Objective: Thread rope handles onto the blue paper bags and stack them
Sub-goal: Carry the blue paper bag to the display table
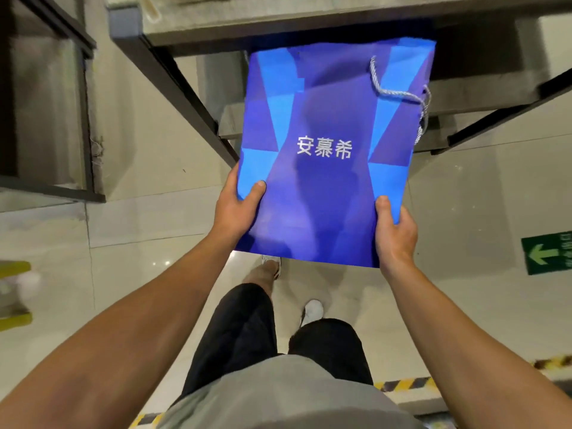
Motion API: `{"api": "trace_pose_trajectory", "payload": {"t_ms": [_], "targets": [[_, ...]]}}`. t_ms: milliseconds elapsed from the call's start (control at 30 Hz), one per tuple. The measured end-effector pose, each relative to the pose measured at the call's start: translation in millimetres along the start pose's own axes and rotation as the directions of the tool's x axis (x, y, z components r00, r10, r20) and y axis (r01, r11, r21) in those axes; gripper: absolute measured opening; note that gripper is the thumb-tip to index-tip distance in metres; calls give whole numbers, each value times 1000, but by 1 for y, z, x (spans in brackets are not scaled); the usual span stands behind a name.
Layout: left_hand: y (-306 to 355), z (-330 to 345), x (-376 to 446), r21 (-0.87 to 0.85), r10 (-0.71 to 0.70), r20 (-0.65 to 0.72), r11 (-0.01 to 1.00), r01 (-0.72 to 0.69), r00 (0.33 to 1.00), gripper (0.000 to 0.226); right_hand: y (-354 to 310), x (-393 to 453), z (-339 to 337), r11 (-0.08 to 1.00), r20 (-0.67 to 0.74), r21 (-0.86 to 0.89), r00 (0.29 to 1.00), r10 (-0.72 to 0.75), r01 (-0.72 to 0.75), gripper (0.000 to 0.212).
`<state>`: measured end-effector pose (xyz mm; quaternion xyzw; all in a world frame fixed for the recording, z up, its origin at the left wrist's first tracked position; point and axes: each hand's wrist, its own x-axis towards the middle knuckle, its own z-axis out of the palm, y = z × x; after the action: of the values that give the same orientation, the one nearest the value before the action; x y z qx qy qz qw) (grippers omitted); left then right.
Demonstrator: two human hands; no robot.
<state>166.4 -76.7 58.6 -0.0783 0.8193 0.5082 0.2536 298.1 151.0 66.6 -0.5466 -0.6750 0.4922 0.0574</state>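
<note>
Blue paper bag [325, 168], folded flat and printed with white characters, is held out in the air ahead of the person, above the floor and just near of a grey shelf, its lower edge toward the body. Rope handle [399, 92], a pale twisted cord, loops across its far right corner and hangs over the right edge, so at least one handle looks threaded. The bag seems light and fairly stiff as a sheet, yet it would crease or buckle if squeezed hard, and its glossy face may slide under the fingers. The two side edges near the bottom look like the sound place to take it, which is where it is held. The left hand [238, 209] has its grip pinching the left edge, thumb on the face and fingers hidden behind. The right hand [394, 233] pinches the right edge likewise.

Beyond the bag stands a dark metal rack [173, 78] with grey shelf boards [278, 17]. Below is a pale, shiny tiled floor [139, 243], with a green arrow sign [546, 253] at right and yellow-black hazard tape [405, 383] nearest.
</note>
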Motion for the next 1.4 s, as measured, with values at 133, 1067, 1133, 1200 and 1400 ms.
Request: {"api": "trace_pose_trajectory", "payload": {"t_ms": [133,1067,1133,1200,1400], "targets": [[-17,4,-63,-48,7,-39,999,-9,999,58,23,-33,-36,998,27,-28,998,-50,51,27],[-108,-285,-286,-229,8,-488,964,-136,873,46,-38,-336,57,921,379,40,847,-373,387,27],[-117,-333,-286,-213,32,-503,964,-160,864,47,-50,-374,88,914,384,55,836,-391,402,28],[-125,-384,-286,-198,49,-512,965,-173,858,51,-63,-413,119,909,386,85,828,-407,408,28],[-139,-525,-281,-175,104,-566,954,-242,818,51,-110,-509,214,899,425,147,794,-434,413,31]]}}
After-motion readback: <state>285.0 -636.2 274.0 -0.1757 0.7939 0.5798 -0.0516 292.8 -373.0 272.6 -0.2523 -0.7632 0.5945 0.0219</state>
